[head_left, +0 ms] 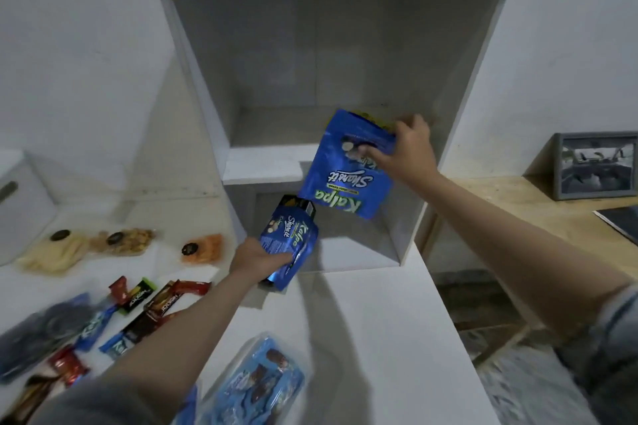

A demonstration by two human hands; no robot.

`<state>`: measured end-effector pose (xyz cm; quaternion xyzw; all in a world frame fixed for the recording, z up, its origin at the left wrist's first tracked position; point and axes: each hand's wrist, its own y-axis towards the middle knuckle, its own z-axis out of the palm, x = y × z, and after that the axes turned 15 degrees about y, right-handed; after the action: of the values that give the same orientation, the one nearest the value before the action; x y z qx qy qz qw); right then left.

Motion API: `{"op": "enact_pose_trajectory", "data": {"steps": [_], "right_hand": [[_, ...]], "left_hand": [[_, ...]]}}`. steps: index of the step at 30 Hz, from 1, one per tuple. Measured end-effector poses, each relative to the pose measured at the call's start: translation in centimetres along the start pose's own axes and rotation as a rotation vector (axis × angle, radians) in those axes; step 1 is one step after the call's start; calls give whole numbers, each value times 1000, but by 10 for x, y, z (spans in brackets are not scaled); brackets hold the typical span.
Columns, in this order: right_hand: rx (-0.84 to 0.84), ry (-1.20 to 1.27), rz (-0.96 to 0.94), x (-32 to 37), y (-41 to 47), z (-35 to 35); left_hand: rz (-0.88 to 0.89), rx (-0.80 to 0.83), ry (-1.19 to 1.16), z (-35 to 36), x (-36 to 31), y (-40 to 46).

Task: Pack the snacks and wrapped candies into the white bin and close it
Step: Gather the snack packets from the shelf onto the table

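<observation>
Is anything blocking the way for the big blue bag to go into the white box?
Nothing visible does. The right hand holds the big blue bag in front of the white box's open side. The space behind looks bare. The left hand grips a smaller blue bag lower down, beside that path.

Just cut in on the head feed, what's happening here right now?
A person holds a blue Kalpa pouch in each hand. The right hand grips the larger pouch by its upper end, upside down, in front of the white shelf unit. The left hand grips the smaller pouch lower down. Wrapped candies and clear snack bags lie on the white table at left. A white bin sits at the far left edge; nothing shows going into it.
</observation>
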<state>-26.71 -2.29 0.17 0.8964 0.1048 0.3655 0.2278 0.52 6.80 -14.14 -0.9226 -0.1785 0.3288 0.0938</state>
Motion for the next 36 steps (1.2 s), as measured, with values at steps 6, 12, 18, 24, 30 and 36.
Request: {"op": "enact_pose_trajectory", "data": {"steps": [6, 12, 18, 24, 30, 36], "right_hand": [[237, -107, 247, -15, 34, 20], [231, -344, 53, -19, 45, 26], [269, -278, 80, -17, 38, 24], [247, -347, 74, -7, 20, 18], [254, -474, 52, 5, -3, 8], [222, -380, 137, 23, -43, -4]], "left_hand": [[11, -29, -48, -6, 9, -14], [-43, -16, -88, 5, 23, -15], [-115, -29, -90, 14, 22, -30], [-150, -87, -175, 15, 16, -48], [-136, -133, -263, 11, 22, -76], [-125, -192, -404, 1, 43, -121]]}}
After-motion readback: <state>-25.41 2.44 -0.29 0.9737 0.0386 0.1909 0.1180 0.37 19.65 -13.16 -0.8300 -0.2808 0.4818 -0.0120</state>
